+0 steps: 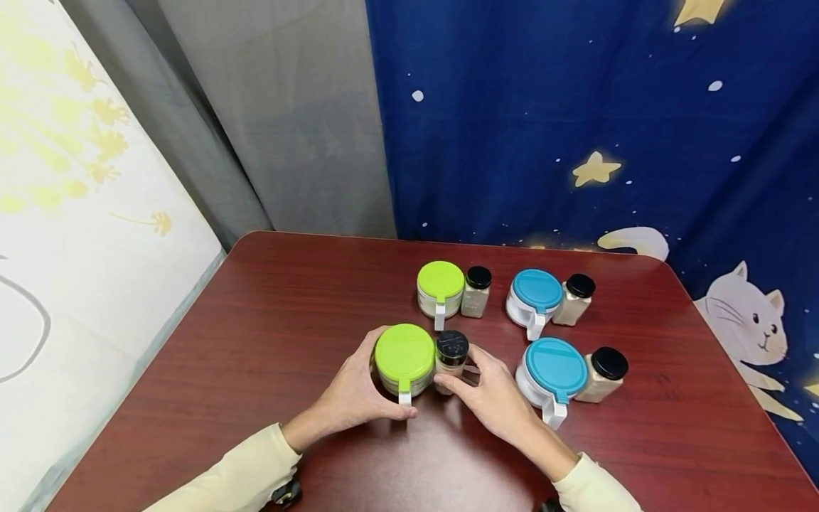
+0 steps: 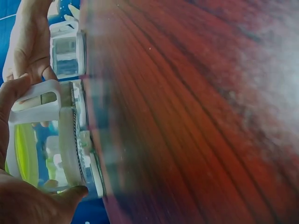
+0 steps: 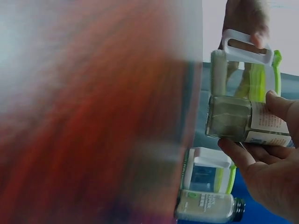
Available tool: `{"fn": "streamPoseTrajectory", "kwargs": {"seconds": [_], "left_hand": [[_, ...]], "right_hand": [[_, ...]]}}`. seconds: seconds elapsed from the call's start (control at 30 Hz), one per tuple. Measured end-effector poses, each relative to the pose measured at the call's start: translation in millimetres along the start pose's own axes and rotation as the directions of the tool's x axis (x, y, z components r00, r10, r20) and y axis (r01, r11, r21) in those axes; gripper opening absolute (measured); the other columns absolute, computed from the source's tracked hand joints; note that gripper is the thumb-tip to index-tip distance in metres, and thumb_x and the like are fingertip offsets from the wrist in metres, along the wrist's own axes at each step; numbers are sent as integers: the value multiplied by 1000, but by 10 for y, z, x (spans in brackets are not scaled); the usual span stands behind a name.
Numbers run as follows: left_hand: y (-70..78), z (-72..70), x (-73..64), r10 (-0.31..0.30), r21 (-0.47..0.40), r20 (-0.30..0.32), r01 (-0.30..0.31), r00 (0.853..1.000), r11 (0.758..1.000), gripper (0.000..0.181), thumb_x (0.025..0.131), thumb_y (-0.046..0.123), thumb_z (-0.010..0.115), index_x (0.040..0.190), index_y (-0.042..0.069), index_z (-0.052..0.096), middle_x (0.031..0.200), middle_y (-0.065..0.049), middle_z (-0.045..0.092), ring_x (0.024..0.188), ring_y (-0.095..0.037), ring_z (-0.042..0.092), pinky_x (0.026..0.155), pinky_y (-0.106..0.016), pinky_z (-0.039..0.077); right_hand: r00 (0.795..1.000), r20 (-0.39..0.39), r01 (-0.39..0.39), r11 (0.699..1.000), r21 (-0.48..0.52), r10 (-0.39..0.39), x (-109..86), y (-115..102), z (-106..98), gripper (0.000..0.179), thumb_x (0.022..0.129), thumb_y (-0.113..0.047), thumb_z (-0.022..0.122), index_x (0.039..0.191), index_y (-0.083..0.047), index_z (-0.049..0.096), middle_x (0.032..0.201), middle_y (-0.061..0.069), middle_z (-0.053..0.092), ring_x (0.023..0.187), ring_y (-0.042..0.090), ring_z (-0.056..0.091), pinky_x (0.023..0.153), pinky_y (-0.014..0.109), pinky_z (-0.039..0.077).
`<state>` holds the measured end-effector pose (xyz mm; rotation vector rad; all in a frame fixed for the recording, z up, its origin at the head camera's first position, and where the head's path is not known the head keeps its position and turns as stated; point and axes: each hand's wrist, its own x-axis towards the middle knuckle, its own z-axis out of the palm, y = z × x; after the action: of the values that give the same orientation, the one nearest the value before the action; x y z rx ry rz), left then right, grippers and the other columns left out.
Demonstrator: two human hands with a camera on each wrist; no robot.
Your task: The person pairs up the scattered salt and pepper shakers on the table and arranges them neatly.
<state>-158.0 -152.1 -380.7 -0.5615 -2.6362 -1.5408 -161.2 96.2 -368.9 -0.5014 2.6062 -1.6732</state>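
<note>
In the head view my left hand (image 1: 350,390) grips a clear jar with a lime-green lid (image 1: 404,353), its thumb by the white handle (image 1: 404,398). Close against its right side stands a spice bottle with a black shaker cap (image 1: 452,348). My right hand (image 1: 498,398) holds that bottle between thumb and fingers. In the right wrist view the spice bottle (image 3: 231,119) shows clear glass and a printed label, with the right hand (image 3: 273,175) around it. The left wrist view shows the green-lidded jar (image 2: 70,144) from its handle side.
Behind them stand another green-lidded jar (image 1: 441,281) and a black-capped bottle (image 1: 475,291). To the right are two blue-lidded jars, one behind (image 1: 536,290) and one nearer (image 1: 554,366), each beside a black-capped bottle (image 1: 600,377). Curtains hang beyond the wooden table (image 1: 307,284).
</note>
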Motion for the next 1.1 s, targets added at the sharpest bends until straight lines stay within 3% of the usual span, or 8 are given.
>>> {"fn": "streamPoseTrajectory", "kwargs": {"seconds": [0.4,0.67,1.1], "left_hand": [[29,168,78,-39,0,10,39,999,999,119,51,39,103,149,24,37,129,9,58,116,-8,57,102,-42,45],[17,278,129,-41,14,27,40,999,999,118,53,39,102,149,19,36,128,6,58,113,-10,58,99,-43,47],[-48,356,223,-11,-24,103,14,995,1000,119,55,39,101,150,18,33,129,5,57,115,-11,57,101,-43,45]], "right_hand": [[994,-87,-62,998,24,64,-107,138,-130,37,87,-21,83,119,-12,66,108,2,67,108,19,66,89,34,55],[989,-138,-73,995,-74,63,-136,152,-196,36,85,-25,85,113,-13,66,100,-1,68,108,21,67,90,41,55],[986,-103,-129,990,50,133,-98,165,-200,45,90,-11,79,127,-4,55,116,12,63,117,28,63,96,40,51]]}}
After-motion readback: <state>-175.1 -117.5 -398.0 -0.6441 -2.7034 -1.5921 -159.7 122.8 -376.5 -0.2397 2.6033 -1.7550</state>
